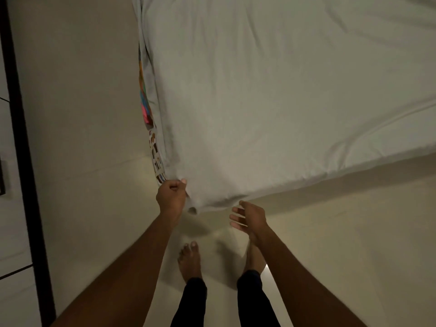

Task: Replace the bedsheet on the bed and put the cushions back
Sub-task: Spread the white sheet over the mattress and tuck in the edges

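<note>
- Bedsheet (271, 102), pale and plain, lies spread over the bed (306, 182) with a few long creases; its near corner hangs just past the bed's corner, right in front of the person's bare feet (190, 260)
- The left hand (171, 197) grips that corner, its fingers (179, 184) curled tight round a bunch of cloth at the left side edge
- The right hand (250, 219) hovers just beside the same corner, below the near edge, fingers spread and holding nothing; it looks clear of the sheet, though only barely
- A strip of patterned fabric (145, 105) shows down the left side of the bed beneath the pale sheet, so that side looks neither covered nor tucked
- No cushions are in sight from here; that part of the job looks yet to do
- To my eye, a hard tug from the one gripping hand could drag the whole sheet askew and pull it short at the far corners, which I cannot see
- Letting go of the bunch before the right hand is under the corner would likely leave a lump, or let the corner spring free
- The feet stand close under the hanging cloth; a step forward could pin it to the smooth floor (82, 114)
</note>
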Demonstrator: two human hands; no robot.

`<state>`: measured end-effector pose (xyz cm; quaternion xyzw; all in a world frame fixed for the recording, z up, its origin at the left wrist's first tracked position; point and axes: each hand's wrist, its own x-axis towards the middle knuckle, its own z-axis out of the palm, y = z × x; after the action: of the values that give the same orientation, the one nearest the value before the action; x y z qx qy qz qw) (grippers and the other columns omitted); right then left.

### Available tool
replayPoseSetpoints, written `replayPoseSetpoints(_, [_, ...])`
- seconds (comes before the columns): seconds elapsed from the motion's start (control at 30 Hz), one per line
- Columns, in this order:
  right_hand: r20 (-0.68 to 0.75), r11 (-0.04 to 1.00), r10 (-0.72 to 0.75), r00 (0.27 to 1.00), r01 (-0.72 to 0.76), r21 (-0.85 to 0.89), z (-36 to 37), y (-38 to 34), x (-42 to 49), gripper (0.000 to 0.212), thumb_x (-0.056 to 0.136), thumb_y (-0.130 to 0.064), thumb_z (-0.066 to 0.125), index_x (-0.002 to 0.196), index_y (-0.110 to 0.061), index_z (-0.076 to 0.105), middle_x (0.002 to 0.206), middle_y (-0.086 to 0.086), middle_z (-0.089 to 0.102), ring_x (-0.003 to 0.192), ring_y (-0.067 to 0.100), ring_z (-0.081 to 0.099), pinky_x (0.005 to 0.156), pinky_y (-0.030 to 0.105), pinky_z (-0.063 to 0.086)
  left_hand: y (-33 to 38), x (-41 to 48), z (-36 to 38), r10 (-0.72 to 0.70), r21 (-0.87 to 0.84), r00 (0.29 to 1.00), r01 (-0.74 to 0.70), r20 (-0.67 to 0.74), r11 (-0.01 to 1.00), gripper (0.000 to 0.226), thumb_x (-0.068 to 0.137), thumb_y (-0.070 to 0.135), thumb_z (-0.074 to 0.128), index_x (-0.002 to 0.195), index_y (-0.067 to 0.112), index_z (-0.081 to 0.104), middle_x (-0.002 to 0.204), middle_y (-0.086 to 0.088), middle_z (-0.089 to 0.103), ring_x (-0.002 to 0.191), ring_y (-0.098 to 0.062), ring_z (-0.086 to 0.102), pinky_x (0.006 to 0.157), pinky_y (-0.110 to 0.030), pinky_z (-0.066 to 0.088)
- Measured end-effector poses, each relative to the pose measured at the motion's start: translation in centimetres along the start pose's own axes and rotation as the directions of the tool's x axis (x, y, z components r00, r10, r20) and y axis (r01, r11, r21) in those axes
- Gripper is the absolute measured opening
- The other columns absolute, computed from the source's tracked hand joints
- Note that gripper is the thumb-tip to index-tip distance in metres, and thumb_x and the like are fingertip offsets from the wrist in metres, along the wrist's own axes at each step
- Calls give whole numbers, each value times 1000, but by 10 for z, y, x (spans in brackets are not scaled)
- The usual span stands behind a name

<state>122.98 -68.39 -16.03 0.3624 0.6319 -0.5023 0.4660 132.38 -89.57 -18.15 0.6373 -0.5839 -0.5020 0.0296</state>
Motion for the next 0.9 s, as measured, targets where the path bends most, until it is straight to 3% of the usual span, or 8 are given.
replayPoseSetpoints(0.13, [146, 900, 96, 985, -148, 410, 20, -6, 19, 46, 107, -44, 43, 138, -11, 53, 124, 19, 63, 117, 42, 62, 101, 57, 52, 4, -5, 1, -6, -75, 997, 0, -81, 997, 22, 95, 27, 71, 78, 19, 61, 76, 4, 61, 84, -32, 65, 82, -47, 59])
replayPoseSetpoints(0.27, [202, 711, 75, 977, -194, 676, 34, -5, 32, 59, 102, -59, 42, 139, -14, 52, 137, 21, 57, 125, 43, 57, 108, 63, 44, 3, 10, 4, -202, -149, 979, 202, 12, 968, 29, 86, 51, 66, 83, 22, 67, 91, -7, 72, 90, -37, 70, 83, -59, 61])
replayPoseSetpoints(0.37, [193, 640, 61, 979, -186, 745, 39, -1, 46, 68, 95, -67, 51, 137, -13, 55, 136, 22, 58, 123, 42, 59, 107, 61, 46, 17, 3, -1, -495, -157, 817, 553, 295, 818, 38, 98, 50, 60, 107, 14, 70, 107, -10, 72, 97, -31, 68, 87, -63, 58])
replayPoseSetpoints(0.5, [132, 599, 67, 989, -146, 788, 48, 2, 63, 76, 86, -68, 62, 137, -13, 58, 135, 21, 61, 125, 39, 60, 109, 58, 46, 13, 11, 2, -576, -85, 615, 719, 538, 690, 50, 100, 63, 51, 111, 15, 62, 119, -16, 63, 112, -39, 62, 98, -68, 50])
replayPoseSetpoints(0.6, [91, 554, 81, 993, -121, 824, 59, 3, 71, 73, 83, -63, 67, 138, -14, 62, 136, 20, 64, 125, 37, 62, 106, 54, 50, 4, 17, 22, -572, -223, 606, 769, 552, 599, 56, 98, 69, 46, 107, 18, 65, 119, -13, 65, 111, -39, 62, 95, -61, 52])
replayPoseSetpoints(0.7, [56, 533, 124, 991, -114, 838, 60, 2, 73, 65, 87, -56, 64, 140, -17, 62, 135, 12, 67, 125, 29, 64, 107, 42, 50, 2, 15, 38, -513, -348, 673, 727, 532, 592, 54, 101, 67, 42, 110, 22, 71, 111, -6, 74, 100, -31, 68, 89, -48, 56])
replayPoseSetpoints(0.83, [115, 591, 70, 991, -134, 796, 54, -2, 65, 55, 91, -51, 54, 136, -21, 68, 127, 11, 73, 126, 33, 62, 110, 46, 46, 1, 10, 41, -445, -443, 719, 686, 534, 577, 60, 96, 71, 48, 127, 26, 72, 131, -7, 71, 125, -36, 63, 114, -59, 42])
replayPoseSetpoints(0.9, [159, 611, -14, 987, -118, 783, 54, -7, 62, 56, 92, -50, 50, 137, -21, 68, 127, 12, 72, 125, 37, 61, 111, 50, 43, 2, 9, 43, -479, -482, 710, 703, 516, 522, 57, 99, 67, 46, 128, 25, 72, 131, -9, 71, 127, -38, 59, 113, -60, 41])
